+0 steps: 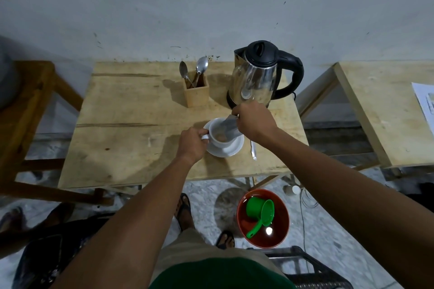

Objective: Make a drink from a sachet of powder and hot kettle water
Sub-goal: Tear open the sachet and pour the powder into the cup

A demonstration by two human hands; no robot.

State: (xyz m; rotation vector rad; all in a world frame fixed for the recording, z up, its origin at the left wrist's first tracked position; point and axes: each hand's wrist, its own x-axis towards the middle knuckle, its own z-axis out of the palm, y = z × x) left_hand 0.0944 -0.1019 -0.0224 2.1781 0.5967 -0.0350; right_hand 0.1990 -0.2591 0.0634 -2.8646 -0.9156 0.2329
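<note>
A small white ceramic cup [219, 135] stands on a round white saucer [231, 148] toward the near right part of the pale wooden tabletop [131, 124], and both hands meet at it. The left hand [191, 145] comes in from the cup's left side, its fingers curled closed around the cup's handle. The right hand [254, 122] hovers just above and to the right of the rim, fingers pinched shut on the upper end of a silvery grey powder sachet [231, 128] — the sachet is tilted with its lower end dipping inside the cup's mouth. Some light brown powder shows at the bottom of the cup.

Just beside the saucer on its right lies a thin torn strip of silvery wrapper [253, 150], partly under the right forearm. Behind the right hand, near the wall, stands a stainless-steel electric kettle with a black lid and handle [258, 77], lid closed. To its left is a square wooden holder [196, 92] with two metal spoons [201, 67] standing bowl-up in it (both apart from the hands).

On the floor below the table's right edge sits a red plastic basin [280, 232] holding water and a green plastic scoop [260, 214].
</note>
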